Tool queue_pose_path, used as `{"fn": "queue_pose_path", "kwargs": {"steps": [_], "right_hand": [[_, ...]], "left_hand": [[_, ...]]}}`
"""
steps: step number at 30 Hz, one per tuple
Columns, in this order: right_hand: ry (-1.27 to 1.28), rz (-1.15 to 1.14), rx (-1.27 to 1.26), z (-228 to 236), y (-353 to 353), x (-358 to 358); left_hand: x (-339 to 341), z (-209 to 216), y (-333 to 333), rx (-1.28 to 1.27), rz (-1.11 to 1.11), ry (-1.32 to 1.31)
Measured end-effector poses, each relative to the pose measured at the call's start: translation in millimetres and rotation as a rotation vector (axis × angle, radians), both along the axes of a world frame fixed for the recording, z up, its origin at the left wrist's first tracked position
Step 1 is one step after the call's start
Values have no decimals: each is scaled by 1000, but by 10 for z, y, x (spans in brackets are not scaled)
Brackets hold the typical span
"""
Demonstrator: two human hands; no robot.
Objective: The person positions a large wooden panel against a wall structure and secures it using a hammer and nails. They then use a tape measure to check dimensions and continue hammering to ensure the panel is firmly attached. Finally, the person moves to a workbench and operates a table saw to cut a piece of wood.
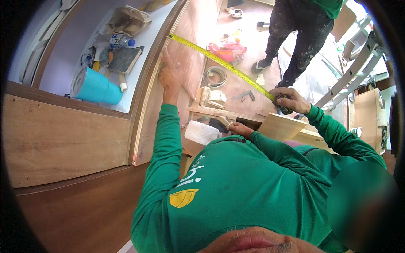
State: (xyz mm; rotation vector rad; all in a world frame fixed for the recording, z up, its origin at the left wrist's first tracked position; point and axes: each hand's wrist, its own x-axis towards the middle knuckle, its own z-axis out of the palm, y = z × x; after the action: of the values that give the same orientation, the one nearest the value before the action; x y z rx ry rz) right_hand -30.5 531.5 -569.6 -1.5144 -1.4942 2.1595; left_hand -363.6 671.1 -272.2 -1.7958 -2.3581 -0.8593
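My left hand (pixel 170 78) rests on the wooden cabinet edge (pixel 145 95), its index finger stretched toward the end of a yellow tape measure blade (pixel 219 62). The blade spans rightward to its dark case (pixel 284 105). A hand (pixel 295 100) in a green sleeve grips that case from the right; it appears to be a co-worker's. My right hand (pixel 241 130) is low in front of my body, fingers curled at a short pale piece (pixel 225 122) I cannot identify. Beside it lie a white plastic jug (pixel 202 132) and a dark flat piece (pixel 218 125).
A turquoise tumbler (pixel 98 86), water bottle (pixel 118 41) and tools lie in the white compartment at left. Ahead are a tape roll (pixel 214 76), metal square (pixel 244 96) and red plastic bag (pixel 228 51). Another person (pixel 295 33) stands near a ladder (pixel 352 76).
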Motion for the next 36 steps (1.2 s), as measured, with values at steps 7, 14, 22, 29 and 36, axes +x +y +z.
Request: {"fn": "queue_pose_path", "kwargs": {"steps": [7,14,22,29,36], "right_hand": [[41,-62,-137,156,-12,-50],[-1,-52,-113,232,-5,-166],[35,-63,-134,250,3,-132],[50,-58,-135,380,-12,-106],[-12,-39,-54,256,-13,-92]], "left_hand": [[-34,-5,-34,-30,0,-3],[-131,-137,4,-23,9,8],[-156,-172,26,40,-33,62],[-94,-105,35,-44,-13,4],[-67,-101,42,19,1,41]]}}
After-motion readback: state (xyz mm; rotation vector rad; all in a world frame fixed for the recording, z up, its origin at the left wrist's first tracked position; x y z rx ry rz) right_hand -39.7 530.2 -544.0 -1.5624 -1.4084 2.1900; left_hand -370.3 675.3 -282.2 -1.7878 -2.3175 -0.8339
